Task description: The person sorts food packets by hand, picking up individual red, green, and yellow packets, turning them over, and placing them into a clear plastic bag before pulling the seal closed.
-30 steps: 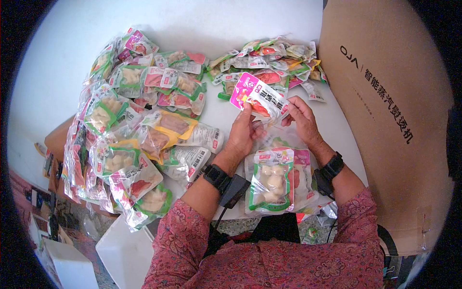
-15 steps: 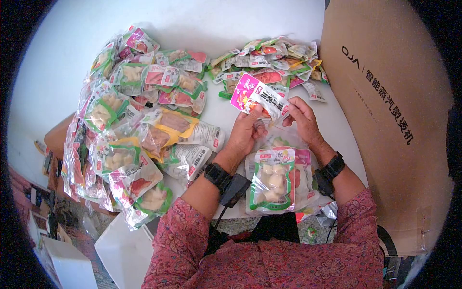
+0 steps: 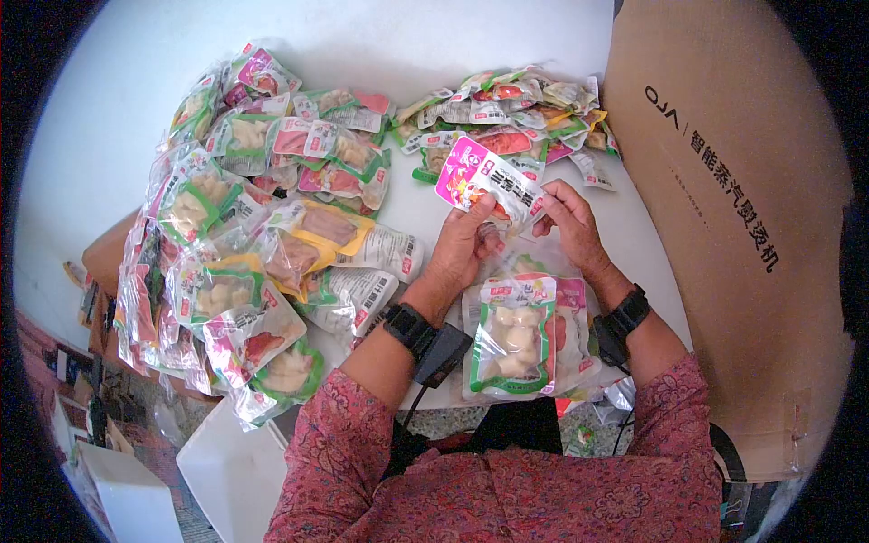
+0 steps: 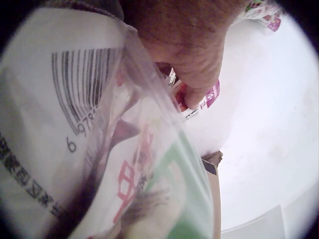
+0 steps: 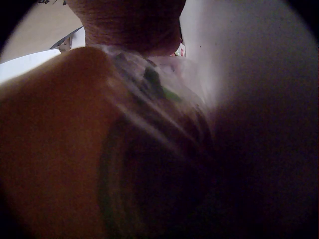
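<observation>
A pink-and-white food packet (image 3: 493, 181) with red food pictured on it is held up in the head view, over the table. My left hand (image 3: 460, 249) grips its lower edge, the thumb lying on its printed face. At its right corner, my right hand (image 3: 575, 231) pinches it between thumb and fingers. Just below both hands, a clear plastic bag (image 3: 516, 258) holds several packets, the front one green-bordered with pale chunks showing. In the left wrist view the left hand (image 4: 184, 45) bends over the packet, behind the bag's film. The right wrist view is mostly dark.
A large heap of bagged food packets (image 3: 226, 299) covers the table's left side. Another pile of packets (image 3: 516, 113) lies at the back right. A tall cardboard box (image 3: 724, 118) stands along the right edge. A white bin (image 3: 235, 471) is at the lower left.
The left thumb has slid slightly up and right over the packet's face. Packet and right hand stay nearly in place.
</observation>
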{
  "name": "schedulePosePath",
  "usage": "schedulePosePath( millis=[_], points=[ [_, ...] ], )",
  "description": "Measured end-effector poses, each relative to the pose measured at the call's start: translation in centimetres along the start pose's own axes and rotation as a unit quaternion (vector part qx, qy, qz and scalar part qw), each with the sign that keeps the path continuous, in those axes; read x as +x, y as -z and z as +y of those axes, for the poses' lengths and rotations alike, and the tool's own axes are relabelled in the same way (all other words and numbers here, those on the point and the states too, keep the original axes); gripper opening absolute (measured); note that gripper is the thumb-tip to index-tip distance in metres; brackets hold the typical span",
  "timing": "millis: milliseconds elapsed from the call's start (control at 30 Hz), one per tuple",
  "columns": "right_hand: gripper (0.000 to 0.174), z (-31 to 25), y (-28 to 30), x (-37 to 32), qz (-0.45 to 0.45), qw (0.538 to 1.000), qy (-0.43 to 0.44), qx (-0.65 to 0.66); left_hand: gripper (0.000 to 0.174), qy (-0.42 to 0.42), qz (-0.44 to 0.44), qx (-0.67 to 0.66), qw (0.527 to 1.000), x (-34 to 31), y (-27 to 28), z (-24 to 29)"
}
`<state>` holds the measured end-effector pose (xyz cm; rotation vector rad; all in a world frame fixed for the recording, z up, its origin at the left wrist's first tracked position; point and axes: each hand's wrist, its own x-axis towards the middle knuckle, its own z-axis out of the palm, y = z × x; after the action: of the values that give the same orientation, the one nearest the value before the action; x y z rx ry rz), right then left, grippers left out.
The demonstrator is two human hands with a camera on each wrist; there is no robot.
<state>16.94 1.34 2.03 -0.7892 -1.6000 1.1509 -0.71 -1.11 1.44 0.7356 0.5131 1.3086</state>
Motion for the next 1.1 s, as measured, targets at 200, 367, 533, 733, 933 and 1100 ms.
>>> schedulePosePath(
  millis=[200, 367, 533, 733, 933, 1100],
  points=[
    [0.019, -0.07, -0.01, -0.02, 0.001, 1.000, -0.007, -0.001, 0.022, 0.017, -0.006, 0.014, 1.000, 0.34, 0.51, -0.14],
    [0.019, -0.05, 0.01, 0.02, -0.003, 1.000, 0.004, -0.004, 0.021, 0.010, -0.004, 0.034, 0.999, 0.27, 0.50, -0.20],
    [0.019, 0.11, 0.09, 0.06, -0.004, 1.000, 0.001, -0.001, 0.029, 0.016, 0.010, 0.010, 1.000, 0.34, 0.47, -0.12],
    [0.019, -0.11, -0.02, -0.03, -0.009, 1.000, 0.004, -0.004, 0.045, 0.049, 0.016, 0.023, 0.998, 0.33, 0.42, 0.00],
    [0.018, -0.34, -0.13, -0.04, -0.009, 1.000, 0.005, -0.014, 0.047, 0.039, 0.007, 0.019, 0.999, 0.27, 0.40, 0.21],
    [0.017, -0.07, 0.00, -0.01, -0.010, 1.000, 0.005, -0.015, 0.049, 0.043, 0.006, 0.024, 0.999, 0.32, 0.58, 0.10]
  ],
)
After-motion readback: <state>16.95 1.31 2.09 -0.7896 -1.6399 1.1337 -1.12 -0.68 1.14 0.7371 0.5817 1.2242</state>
